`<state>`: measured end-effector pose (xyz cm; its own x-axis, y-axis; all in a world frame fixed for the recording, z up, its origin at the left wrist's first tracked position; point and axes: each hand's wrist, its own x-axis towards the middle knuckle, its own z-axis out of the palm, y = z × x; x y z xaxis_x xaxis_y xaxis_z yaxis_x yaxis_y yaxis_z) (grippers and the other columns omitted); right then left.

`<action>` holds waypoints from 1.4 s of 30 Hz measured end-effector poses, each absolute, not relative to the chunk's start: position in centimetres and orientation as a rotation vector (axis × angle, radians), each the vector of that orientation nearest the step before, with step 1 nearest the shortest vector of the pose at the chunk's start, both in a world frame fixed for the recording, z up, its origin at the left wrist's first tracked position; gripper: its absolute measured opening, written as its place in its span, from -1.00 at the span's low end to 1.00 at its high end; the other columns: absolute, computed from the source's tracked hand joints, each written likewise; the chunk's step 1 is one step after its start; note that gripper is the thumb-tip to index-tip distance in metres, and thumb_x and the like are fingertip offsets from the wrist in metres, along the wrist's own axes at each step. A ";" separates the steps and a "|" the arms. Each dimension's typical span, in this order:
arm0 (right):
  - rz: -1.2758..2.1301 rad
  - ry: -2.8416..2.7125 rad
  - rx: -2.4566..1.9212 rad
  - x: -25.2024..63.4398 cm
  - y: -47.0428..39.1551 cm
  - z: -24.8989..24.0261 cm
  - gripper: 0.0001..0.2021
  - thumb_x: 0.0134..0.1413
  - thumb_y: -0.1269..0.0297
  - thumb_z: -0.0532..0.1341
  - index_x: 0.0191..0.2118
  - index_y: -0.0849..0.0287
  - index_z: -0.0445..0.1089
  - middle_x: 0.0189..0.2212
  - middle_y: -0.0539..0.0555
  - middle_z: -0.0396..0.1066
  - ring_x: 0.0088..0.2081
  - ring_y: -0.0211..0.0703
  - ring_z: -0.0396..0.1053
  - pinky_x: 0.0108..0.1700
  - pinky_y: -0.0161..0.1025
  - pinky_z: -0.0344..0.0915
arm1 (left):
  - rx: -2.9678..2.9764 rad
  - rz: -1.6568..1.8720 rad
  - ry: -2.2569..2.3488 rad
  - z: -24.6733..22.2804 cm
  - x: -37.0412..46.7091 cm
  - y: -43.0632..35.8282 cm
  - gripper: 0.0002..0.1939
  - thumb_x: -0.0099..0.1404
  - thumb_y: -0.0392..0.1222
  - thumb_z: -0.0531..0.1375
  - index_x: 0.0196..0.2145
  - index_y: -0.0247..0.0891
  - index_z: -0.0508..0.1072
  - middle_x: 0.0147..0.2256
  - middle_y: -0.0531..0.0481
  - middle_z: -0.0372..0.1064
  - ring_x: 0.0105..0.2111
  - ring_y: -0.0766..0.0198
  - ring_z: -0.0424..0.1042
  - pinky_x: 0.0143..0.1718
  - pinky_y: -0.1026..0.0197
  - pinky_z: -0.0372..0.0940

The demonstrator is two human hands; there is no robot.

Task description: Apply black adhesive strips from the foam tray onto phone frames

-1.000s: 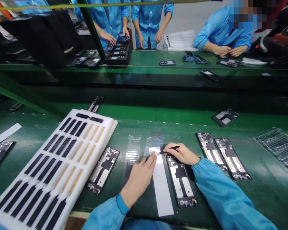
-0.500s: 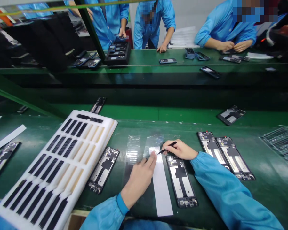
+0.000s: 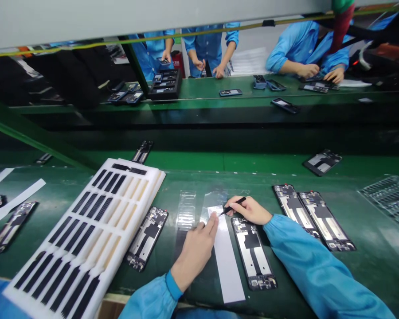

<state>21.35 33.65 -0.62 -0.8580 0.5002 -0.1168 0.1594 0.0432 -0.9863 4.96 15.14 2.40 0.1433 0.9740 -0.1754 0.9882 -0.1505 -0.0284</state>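
A long white paper strip (image 3: 228, 270) lies on the green table, its upper end bearing small printed marks. My left hand (image 3: 199, 248) rests with fingertips on that end, fingers extended and nothing gripped. From the right, my right hand (image 3: 249, 210) holds black tweezers (image 3: 234, 205), whose tip meets the strip beside my left fingertips. Just below my right hand lies an opened phone body (image 3: 254, 254) with its inner parts showing. Left of the strip are clear plastic sheets (image 3: 186, 212). Another phone body (image 3: 146, 239) sits beside the white foam tray (image 3: 119, 239).
The foam tray holds rows of black strips. Two phone bodies (image 3: 326, 220) lie right of my right hand, with a clear blister sheet (image 3: 389, 199) farther right. Behind the green ledge (image 3: 193, 164), people in blue sleeves handle phones at another bench (image 3: 199, 91).
The camera view has tilted up slightly, shifting the scene down. My hands stay at the strip's upper end, the tweezers still held. Across the bench, a person's hand has lifted.
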 end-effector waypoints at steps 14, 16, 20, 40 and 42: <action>1.973 -1.601 -1.070 23.8 32.7 0.2 -0.45 0.08 -0.25 0.26 -0.30 0.27 0.43 -0.56 0.19 0.56 -0.60 -0.16 0.50 -0.69 -0.40 0.17 | 2.161 0.121 2.123 1.9 5.8 13.0 -0.18 0.13 -0.67 -0.07 0.34 -0.31 0.11 0.18 -0.21 0.33 0.05 0.15 0.44 -0.02 0.17 0.43; 1.949 -1.519 -1.133 24.9 32.3 0.0 -0.46 0.06 -0.23 0.28 -0.30 0.27 0.43 -0.57 0.20 0.56 -0.62 -0.14 0.49 -0.72 -0.40 0.14 | 2.154 0.119 2.063 2.2 6.5 12.9 -0.18 0.13 -0.66 -0.07 0.34 -0.29 0.10 0.13 -0.19 0.36 0.00 0.16 0.47 -0.07 0.18 0.45; 1.931 -1.471 -1.177 25.6 31.9 -0.4 -0.46 0.03 -0.24 0.31 -0.32 0.27 0.44 -0.58 0.21 0.55 -0.60 -0.13 0.50 -0.68 -0.37 0.25 | 2.151 0.041 1.955 2.5 8.0 13.8 -0.12 0.07 -0.66 -0.04 0.34 -0.24 0.08 0.18 -0.19 0.28 -0.06 0.18 0.48 -0.16 0.22 0.47; 1.944 -1.572 -1.172 25.3 31.7 -0.3 -0.42 0.03 -0.30 0.25 -0.30 0.25 0.44 -0.55 0.14 0.57 -0.57 -0.18 0.51 -0.56 -0.34 0.39 | 2.200 -0.088 1.935 1.1 9.5 16.2 -0.11 0.04 -0.57 0.02 0.36 -0.36 0.07 0.40 -0.30 -0.08 -0.05 0.07 0.48 -0.27 0.14 0.50; 1.936 -1.580 -1.174 25.3 31.7 -0.3 -0.42 0.04 -0.30 0.25 -0.29 0.24 0.45 -0.55 0.14 0.57 -0.57 -0.17 0.52 -0.56 -0.33 0.39 | 2.220 -0.102 1.950 1.0 9.7 16.2 -0.09 0.02 -0.57 0.02 0.37 -0.34 0.06 0.41 -0.29 -0.09 -0.10 0.11 0.49 -0.32 0.20 0.48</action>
<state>25.31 31.68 -0.35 -0.5797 0.7299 -0.3621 0.2084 -0.2968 -0.9319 9.66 16.25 0.97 0.1348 0.9758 -0.1724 0.9884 -0.1201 0.0930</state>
